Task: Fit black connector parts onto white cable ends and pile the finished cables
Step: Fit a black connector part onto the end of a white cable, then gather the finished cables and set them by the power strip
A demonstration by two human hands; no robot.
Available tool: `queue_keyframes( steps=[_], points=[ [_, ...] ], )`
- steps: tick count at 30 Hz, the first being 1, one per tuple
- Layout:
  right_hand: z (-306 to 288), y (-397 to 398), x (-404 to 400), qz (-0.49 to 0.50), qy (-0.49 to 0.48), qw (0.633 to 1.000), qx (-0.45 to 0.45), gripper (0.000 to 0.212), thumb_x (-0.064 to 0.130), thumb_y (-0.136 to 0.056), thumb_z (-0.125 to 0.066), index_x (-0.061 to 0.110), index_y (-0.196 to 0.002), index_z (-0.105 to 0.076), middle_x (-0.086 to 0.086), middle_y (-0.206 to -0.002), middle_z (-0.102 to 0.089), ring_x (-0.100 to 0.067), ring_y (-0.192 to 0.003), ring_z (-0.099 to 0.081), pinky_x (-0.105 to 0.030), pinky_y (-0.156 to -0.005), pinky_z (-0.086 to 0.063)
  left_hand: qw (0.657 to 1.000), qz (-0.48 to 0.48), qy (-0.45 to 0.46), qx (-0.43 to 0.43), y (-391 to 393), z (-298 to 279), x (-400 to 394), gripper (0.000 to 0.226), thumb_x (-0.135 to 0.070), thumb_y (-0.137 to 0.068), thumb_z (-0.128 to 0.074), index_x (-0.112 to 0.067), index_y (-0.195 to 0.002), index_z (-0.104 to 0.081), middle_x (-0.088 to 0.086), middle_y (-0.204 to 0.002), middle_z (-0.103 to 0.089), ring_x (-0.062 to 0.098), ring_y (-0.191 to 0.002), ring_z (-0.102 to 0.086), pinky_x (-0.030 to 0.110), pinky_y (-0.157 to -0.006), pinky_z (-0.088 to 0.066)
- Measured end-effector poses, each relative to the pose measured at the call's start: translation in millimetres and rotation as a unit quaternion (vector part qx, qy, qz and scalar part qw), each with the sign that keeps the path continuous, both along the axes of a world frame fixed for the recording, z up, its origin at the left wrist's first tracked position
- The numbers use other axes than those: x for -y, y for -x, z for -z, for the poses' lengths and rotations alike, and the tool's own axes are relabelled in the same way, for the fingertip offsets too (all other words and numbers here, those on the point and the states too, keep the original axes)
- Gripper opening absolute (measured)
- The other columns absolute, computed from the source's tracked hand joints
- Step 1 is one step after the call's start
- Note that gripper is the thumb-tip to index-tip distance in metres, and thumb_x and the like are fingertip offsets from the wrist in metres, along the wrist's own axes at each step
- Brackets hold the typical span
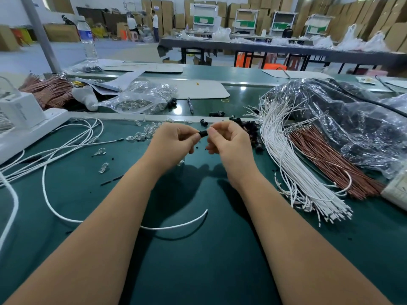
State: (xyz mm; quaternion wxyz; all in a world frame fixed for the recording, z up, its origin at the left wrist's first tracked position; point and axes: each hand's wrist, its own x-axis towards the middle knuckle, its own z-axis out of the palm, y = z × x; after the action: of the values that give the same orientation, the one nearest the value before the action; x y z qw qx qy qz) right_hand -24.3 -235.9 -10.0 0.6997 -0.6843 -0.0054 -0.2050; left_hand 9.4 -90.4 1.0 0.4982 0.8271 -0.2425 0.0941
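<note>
Centre frame, my left hand (174, 137) and right hand (229, 139) both pinch one black connector (203, 133) above the green bench (198, 271). White cables (293, 164) lie right. Upper left, the bottle's (87, 39) blue label is unreadable.

A factory assembly hall. A green-topped bench (198, 271) carries a bundle of white cables (286, 155), copper-coloured wires (330, 159) and bags of small parts (141, 97). Behind stand long work tables (264, 48), metal racks (245, 20) and stacked cardboard boxes (374, 16).
</note>
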Motion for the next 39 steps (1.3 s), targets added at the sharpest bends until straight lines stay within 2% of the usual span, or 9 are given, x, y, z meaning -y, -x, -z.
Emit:
queue_keyframes(
  steps=[6,10,14,18,22,27,31,35,39],
  points=[
    [-7.1,1.8,7.3,0.107,-0.092,0.99,0.028,0.01,0.009,-0.097,-0.053,0.016,-0.093,-0.058,-0.001,-0.079,-0.064,-0.008,-0.061,-0.063,-0.025,-0.065,-0.054,0.992,-0.01,-0.123,-0.035,12.5,-14.2,-14.0,0.022,-0.015,-0.1,-0.046,-0.021,-0.094,-0.067,-0.006,-0.063,-0.058,0.005,-0.047,-0.042,0.02,-0.051,-0.037],
    [-9.1,4.2,3.9,0.083,-0.106,0.99,0.033,0.012,0.009,-0.099,-0.048,0.021,-0.101,-0.052,-0.004,-0.08,-0.065,-0.015,-0.061,-0.063,-0.024,-0.06,-0.052,0.993,-0.038,-0.073,-0.079,24.8,-34.5,-40.2,0.026,-0.016,-0.1,-0.045,-0.018,-0.089,-0.068,-0.006,-0.058,-0.047,0.011,-0.048,-0.036,0.02,-0.045,-0.032],
    [-6.4,10.9,-12.3,0.02,0.034,0.999,0.006,0.018,0.01,-0.097,-0.05,0.028,-0.101,-0.051,-0.007,-0.085,-0.062,-0.008,-0.057,-0.06,-0.025,-0.058,-0.052,0.989,-0.095,-0.039,-0.11,26.1,-84.8,-82.3,0.027,-0.018,-0.1,-0.045,-0.016,-0.089,-0.07,-0.004,-0.056,-0.043,0.008,-0.045,-0.03,0.018,-0.04,-0.023],
    [-5.2,16.6,-30.6,-0.019,0.158,0.987,0.029,0.028,0.008,-0.096,-0.052,0.036,-0.095,-0.051,-0.006,-0.08,-0.06,-0.005,-0.053,-0.057,-0.028,-0.057,-0.051,0.968,-0.161,-0.155,-0.111,16.6,-130.7,-132.7,0.026,-0.021,-0.098,-0.05,-0.02,-0.086,-0.073,-0.004,-0.057,-0.049,0.01,-0.05,-0.038,0.017,-0.041,-0.029],
    [-0.7,19.1,-44.1,-0.059,0.267,0.961,0.05,0.023,0.01,-0.095,-0.055,0.032,-0.1,-0.052,-0.001,-0.073,-0.06,-0.016,-0.06,-0.058,-0.027,-0.06,-0.051,0.941,-0.258,-0.219,-0.021,-4.5,-112.3,-164.2,0.023,-0.018,-0.095,-0.05,-0.017,-0.092,-0.072,0.002,-0.071,-0.059,0.014,-0.06,-0.047,0.025,-0.059,-0.039],
    [2.5,17.7,-42.6,-0.074,0.299,0.951,0.039,0.018,0.013,-0.094,-0.056,0.026,-0.106,-0.055,-0.006,-0.078,-0.064,-0.025,-0.068,-0.06,-0.036,-0.072,-0.05,0.93,-0.3,-0.212,-0.014,-20.2,-46.9,-192.0,0.022,-0.022,-0.098,-0.046,-0.019,-0.1,-0.068,0.003,-0.068,-0.063,0.016,-0.056,-0.05,0.027,-0.058,-0.038],
    [4.6,15.1,-39.9,-0.074,0.296,0.952,0.024,0.017,0.015,-0.094,-0.056,0.03,-0.102,-0.056,-0.002,-0.076,-0.064,-0.022,-0.068,-0.06,-0.02,-0.066,-0.046,0.927,-0.324,-0.177,-0.059,-30.1,-15.4,-201.3,0.026,-0.024,-0.099,-0.043,-0.018,-0.102,-0.068,0.004,-0.074,-0.069,0.017,-0.062,-0.054,0.034,-0.072,-0.049],
    [3.6,16.0,-43.5,-0.066,0.293,0.954,0.021,0.017,0.014,-0.094,-0.056,0.03,-0.1,-0.058,0.0,-0.075,-0.063,-0.021,-0.067,-0.06,-0.029,-0.067,-0.049,0.941,-0.32,-0.104,0.016,-31.6,-14.5,-185.9,0.024,-0.02,-0.1,-0.044,-0.012,-0.101,-0.067,0.003,-0.072,-0.07,0.001,-0.04,-0.043,0.026,-0.049,-0.034],
    [-10.9,10.6,-71.6,-0.145,0.171,0.975,0.001,0.02,0.016,-0.099,-0.05,0.033,-0.098,-0.059,0.002,-0.081,-0.065,-0.007,-0.06,-0.059,-0.02,-0.057,-0.047,0.959,-0.254,-0.048,0.116,-18.5,-32.9,-143.3,0.02,-0.018,-0.099,-0.049,-0.013,-0.101,-0.068,-0.001,-0.062,-0.063,0.001,-0.036,-0.042,0.012,-0.04,-0.029]
  ],
)
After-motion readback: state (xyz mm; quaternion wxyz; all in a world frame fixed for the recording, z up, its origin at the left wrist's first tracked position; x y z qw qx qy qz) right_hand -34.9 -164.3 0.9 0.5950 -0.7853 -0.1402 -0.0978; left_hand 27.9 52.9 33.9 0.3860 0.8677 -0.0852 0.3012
